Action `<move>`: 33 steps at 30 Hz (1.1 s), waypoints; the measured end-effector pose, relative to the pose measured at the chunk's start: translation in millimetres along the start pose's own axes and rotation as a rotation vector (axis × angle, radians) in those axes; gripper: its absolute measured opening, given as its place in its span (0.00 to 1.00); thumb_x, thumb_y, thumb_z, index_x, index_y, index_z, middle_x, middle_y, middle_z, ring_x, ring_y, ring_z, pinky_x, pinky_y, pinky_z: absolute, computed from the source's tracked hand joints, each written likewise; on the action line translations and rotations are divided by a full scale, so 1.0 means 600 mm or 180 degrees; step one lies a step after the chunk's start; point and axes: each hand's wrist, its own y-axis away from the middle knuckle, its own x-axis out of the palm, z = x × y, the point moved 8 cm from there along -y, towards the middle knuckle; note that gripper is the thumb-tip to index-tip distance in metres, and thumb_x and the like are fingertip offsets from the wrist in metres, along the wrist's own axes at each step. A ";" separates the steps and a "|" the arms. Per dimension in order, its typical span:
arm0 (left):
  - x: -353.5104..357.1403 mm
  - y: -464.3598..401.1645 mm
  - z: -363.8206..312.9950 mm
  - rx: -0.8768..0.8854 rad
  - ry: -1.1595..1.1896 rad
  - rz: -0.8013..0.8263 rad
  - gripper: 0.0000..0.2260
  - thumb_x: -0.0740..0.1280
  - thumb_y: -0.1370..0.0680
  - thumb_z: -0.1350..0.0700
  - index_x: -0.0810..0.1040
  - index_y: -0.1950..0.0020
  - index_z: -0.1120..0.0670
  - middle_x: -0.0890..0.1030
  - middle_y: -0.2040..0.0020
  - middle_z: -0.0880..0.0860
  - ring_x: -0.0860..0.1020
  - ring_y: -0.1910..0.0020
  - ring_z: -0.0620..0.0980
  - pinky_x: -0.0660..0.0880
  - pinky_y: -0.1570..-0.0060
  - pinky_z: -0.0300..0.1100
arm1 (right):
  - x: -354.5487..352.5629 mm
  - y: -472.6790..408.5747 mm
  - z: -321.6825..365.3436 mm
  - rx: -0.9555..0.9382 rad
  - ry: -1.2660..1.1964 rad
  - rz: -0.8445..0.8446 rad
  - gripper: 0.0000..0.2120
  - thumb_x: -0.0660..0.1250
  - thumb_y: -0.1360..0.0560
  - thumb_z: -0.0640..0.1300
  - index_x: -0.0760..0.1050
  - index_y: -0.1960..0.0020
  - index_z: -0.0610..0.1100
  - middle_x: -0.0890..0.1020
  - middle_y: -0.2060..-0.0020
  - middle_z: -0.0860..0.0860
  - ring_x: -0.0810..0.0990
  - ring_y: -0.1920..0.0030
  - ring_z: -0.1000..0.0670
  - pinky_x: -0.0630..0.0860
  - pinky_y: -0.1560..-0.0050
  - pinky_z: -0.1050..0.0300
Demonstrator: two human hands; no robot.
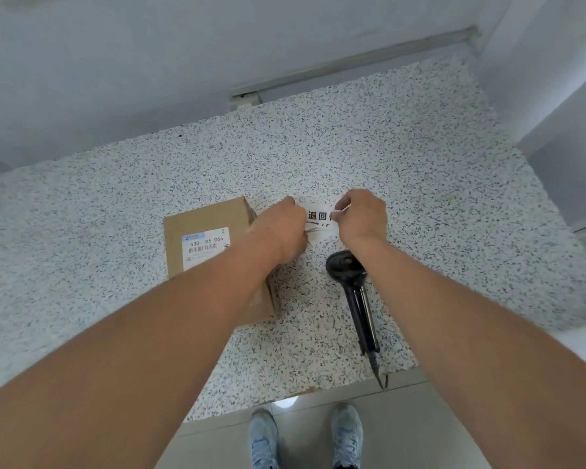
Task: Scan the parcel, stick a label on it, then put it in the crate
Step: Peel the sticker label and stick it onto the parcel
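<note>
A brown cardboard parcel lies on the speckled counter, with a white shipping sticker and barcode on its top. My left forearm crosses its right part. Just right of the parcel, both hands hold a white label with black printed characters above the counter. My left hand grips its left end and my right hand pinches its right end, where a corner curls up. A black handheld scanner lies on the counter below my right hand, untouched. No crate is in view.
The scanner's cable runs off the counter's front edge. White walls close in behind and on the right, with a grey rail along the back. My feet in light blue shoes stand on a tiled floor.
</note>
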 end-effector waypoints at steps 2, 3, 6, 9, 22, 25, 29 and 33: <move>-0.002 0.003 0.000 -0.0030 0.0087 0.0007 0.13 0.66 0.19 0.58 0.79 0.37 0.61 0.71 0.45 0.56 0.72 0.52 0.53 0.69 0.55 0.43 | -0.002 0.002 -0.003 0.0004 -0.0018 0.0046 0.04 0.75 0.22 0.40 0.80 0.51 0.44 0.83 0.55 0.47 0.81 0.56 0.48 0.72 0.59 0.57; -0.003 0.004 0.001 -0.0052 0.0112 0.0015 0.12 0.66 0.19 0.58 0.79 0.38 0.62 0.70 0.46 0.56 0.71 0.53 0.53 0.69 0.55 0.42 | -0.002 0.003 -0.004 -0.0019 -0.0030 0.0057 0.03 0.74 0.21 0.40 0.80 0.51 0.44 0.83 0.55 0.47 0.81 0.57 0.48 0.71 0.62 0.59; -0.006 0.009 -0.002 -0.0085 0.0150 -0.0008 0.10 0.66 0.20 0.58 0.79 0.40 0.61 0.69 0.47 0.55 0.71 0.53 0.53 0.68 0.56 0.42 | -0.001 0.005 -0.001 -0.0149 -0.0012 0.0062 0.05 0.71 0.19 0.40 0.78 0.53 0.46 0.80 0.58 0.51 0.79 0.60 0.50 0.69 0.66 0.60; -0.012 0.012 -0.004 -0.0124 0.0205 -0.0128 0.12 0.66 0.19 0.58 0.79 0.39 0.62 0.68 0.48 0.54 0.71 0.54 0.53 0.69 0.57 0.42 | -0.004 0.007 0.009 -0.0268 0.0009 0.0044 0.05 0.70 0.18 0.39 0.80 0.52 0.46 0.79 0.57 0.52 0.78 0.60 0.52 0.69 0.65 0.59; -0.055 0.058 0.043 -0.0874 0.2262 -0.0791 0.12 0.63 0.15 0.54 0.82 0.37 0.57 0.86 0.52 0.51 0.81 0.61 0.50 0.80 0.65 0.39 | -0.028 0.078 0.036 -0.0137 -0.1489 0.0022 0.06 0.62 0.14 0.41 0.78 0.46 0.46 0.83 0.51 0.48 0.82 0.57 0.53 0.72 0.75 0.70; -0.059 0.088 0.053 -0.0941 0.3282 -0.0802 0.07 0.67 0.17 0.56 0.84 0.50 0.57 0.86 0.59 0.53 0.86 0.58 0.55 0.85 0.52 0.49 | -0.043 0.111 0.046 -0.0106 -0.1702 0.0007 0.07 0.62 0.14 0.41 0.78 0.46 0.47 0.84 0.51 0.50 0.84 0.55 0.52 0.78 0.69 0.65; -0.077 0.134 0.055 -0.0852 0.4083 -0.0817 0.07 0.71 0.19 0.60 0.83 0.48 0.65 0.87 0.59 0.58 0.85 0.63 0.51 0.84 0.57 0.43 | -0.076 0.157 0.066 -0.0110 -0.1873 -0.0037 0.05 0.63 0.14 0.41 0.78 0.46 0.47 0.83 0.51 0.50 0.83 0.55 0.52 0.81 0.66 0.64; -0.106 0.180 0.060 -0.0802 0.4351 -0.0928 0.07 0.73 0.21 0.60 0.83 0.49 0.65 0.86 0.61 0.59 0.85 0.63 0.52 0.85 0.55 0.46 | -0.120 0.202 0.116 -0.0560 -0.1597 -0.0223 0.10 0.71 0.19 0.44 0.75 0.42 0.56 0.76 0.43 0.52 0.81 0.49 0.53 0.82 0.52 0.61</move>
